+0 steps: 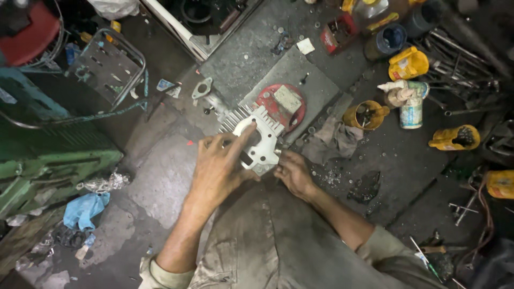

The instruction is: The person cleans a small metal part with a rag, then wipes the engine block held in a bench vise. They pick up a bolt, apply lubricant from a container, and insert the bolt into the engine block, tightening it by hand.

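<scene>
A silver finned engine cylinder block point(256, 134) sits on the grimy concrete floor in front of my knees. My left hand point(220, 167) lies over its near face, with the index finger stretched up along the flat gasket surface. My right hand point(292, 172) grips the block's lower right corner, fingers curled at its edge. Just beyond the block lies a round red metal disc point(282, 105) with a pale rectangular piece on it.
A grey rag point(336, 140), yellow cut-open containers point(365, 114) point(455, 138) point(408, 63), a glue tube and tin point(409, 101), and loose wrenches point(455, 53) crowd the right. A metal stool frame point(110, 67) and green machine point(53, 160) stand left. A gasket point(202, 89) lies behind.
</scene>
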The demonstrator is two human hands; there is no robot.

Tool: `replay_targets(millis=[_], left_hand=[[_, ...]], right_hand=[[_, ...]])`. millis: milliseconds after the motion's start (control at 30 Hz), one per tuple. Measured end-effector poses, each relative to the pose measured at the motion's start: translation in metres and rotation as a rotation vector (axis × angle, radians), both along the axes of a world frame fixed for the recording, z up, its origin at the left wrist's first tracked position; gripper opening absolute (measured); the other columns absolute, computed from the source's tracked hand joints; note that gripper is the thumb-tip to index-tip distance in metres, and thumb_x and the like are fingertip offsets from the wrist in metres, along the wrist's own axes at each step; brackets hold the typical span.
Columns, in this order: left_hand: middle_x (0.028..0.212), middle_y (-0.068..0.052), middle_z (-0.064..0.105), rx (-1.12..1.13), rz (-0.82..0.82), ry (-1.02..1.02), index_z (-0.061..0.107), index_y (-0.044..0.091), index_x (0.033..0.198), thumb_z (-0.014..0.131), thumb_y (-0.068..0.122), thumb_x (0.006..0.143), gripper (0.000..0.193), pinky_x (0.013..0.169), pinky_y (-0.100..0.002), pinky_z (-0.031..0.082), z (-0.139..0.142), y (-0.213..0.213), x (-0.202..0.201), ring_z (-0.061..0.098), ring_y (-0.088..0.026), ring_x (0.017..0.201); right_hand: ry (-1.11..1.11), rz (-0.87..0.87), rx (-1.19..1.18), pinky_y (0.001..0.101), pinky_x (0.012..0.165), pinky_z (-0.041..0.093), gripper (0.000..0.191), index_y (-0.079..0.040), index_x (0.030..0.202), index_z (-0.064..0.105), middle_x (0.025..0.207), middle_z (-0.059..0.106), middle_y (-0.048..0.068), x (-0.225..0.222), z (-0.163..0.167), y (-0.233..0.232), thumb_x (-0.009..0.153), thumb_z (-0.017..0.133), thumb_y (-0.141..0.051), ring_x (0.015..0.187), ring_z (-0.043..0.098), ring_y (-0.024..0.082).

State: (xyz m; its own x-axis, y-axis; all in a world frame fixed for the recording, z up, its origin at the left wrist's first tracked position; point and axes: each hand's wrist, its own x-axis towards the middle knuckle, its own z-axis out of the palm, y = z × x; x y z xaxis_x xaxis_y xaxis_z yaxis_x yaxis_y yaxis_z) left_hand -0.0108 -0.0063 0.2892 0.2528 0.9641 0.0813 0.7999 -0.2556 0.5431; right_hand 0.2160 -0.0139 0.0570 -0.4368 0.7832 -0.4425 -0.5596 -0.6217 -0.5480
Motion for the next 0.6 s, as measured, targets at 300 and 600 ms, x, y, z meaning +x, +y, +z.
replay_targets(millis=[300, 600], left_hand=[[0.113, -0.001, 0.071, -0.02, -0.01, 0.019, 0.049, 0.017, 0.148, 0.09, 0.034, 0.059, 0.1, 0.099, -0.049, 0.037, -0.003, -0.002, -0.001, 0.057, -0.026, 0.113], [0.108, -0.001, 0.072, 0.032, -0.046, 0.01, 0.049, 0.015, 0.149, 0.088, 0.029, 0.062, 0.096, 0.098, -0.048, 0.039, -0.002, -0.002, -0.005, 0.06, -0.023, 0.108]], right_hand=[[-0.15, 0.054, 0.144, 0.0251, 0.064, 0.046, 0.02, 0.001, 0.12, 0.067, 0.089, 0.066, 0.003, 0.007, -0.022, -0.008, 0.102, 0.061, -0.005, 0.073, 0.057, 0.009], [0.153, -0.014, 0.186, 0.0232, 0.064, 0.046, 0.029, 0.0, 0.118, 0.069, 0.093, 0.071, 0.005, 0.008, -0.088, -0.028, 0.105, 0.065, -0.026, 0.075, 0.061, 0.009]])
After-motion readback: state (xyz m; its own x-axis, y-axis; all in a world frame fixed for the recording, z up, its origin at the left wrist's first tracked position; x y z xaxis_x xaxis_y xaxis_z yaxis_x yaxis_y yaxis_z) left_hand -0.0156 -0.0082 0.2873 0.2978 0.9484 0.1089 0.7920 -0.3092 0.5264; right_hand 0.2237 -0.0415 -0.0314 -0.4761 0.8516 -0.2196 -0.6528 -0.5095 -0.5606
